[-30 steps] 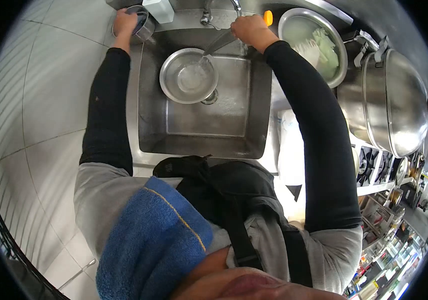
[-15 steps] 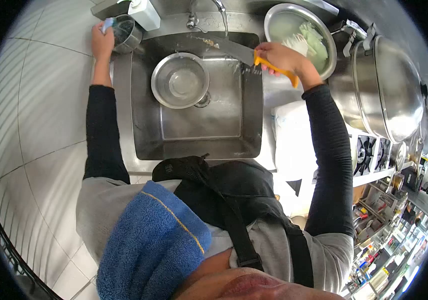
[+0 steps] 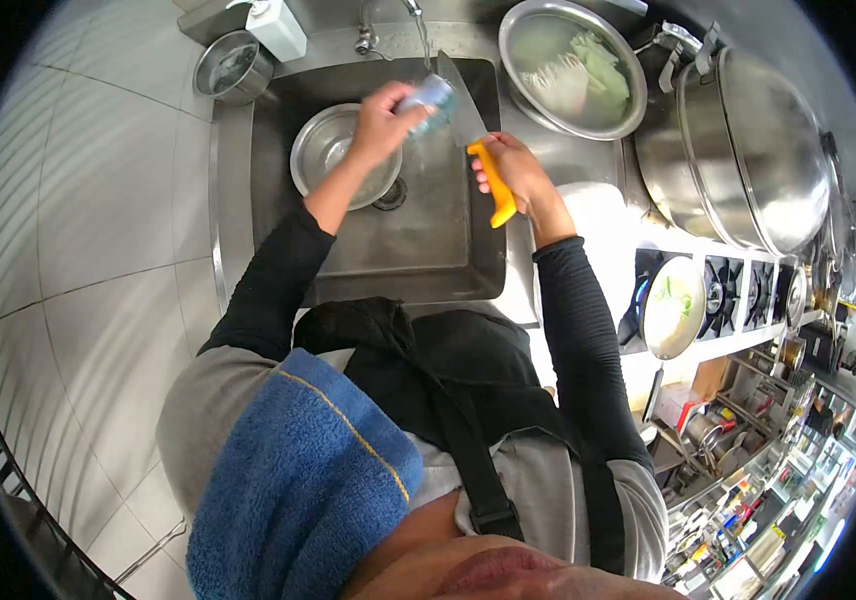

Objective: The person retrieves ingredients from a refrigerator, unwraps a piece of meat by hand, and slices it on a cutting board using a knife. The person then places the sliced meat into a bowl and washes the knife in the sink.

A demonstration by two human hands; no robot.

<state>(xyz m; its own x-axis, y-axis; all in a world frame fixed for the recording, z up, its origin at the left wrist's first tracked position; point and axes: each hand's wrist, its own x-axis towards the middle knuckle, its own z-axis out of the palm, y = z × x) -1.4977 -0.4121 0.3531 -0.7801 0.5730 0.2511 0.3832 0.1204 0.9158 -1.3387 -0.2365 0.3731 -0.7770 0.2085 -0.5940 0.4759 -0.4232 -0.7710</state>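
My left hand (image 3: pixel 381 128) is closed around a pale blue and green sponge (image 3: pixel 431 100), smeared by motion, over the sink. Just right of it, my right hand (image 3: pixel 516 175) grips the orange handle of a broad-bladed kitchen knife (image 3: pixel 464 112). The blade points up toward the tap (image 3: pixel 412 8), close beside the sponge; whether they touch I cannot tell. Below my left forearm, a round metal bowl (image 3: pixel 308 160) sits in the sink (image 3: pixel 388 245), partly hidden by that arm.
Left of the sink stand a small metal pot (image 3: pixel 260 82) and a white pump bottle (image 3: pixel 276 30). A metal basin (image 3: pixel 518 85) at the right holds water and pale leafy vegetables. Large metal pots (image 3: pixel 748 150) and a stove with a pan (image 3: pixel 666 330) lie farther right.
My left hand has moved right from the small pot to the knife, carrying the sponge. My right hand has shifted left and down, and the blade has swung more upright.
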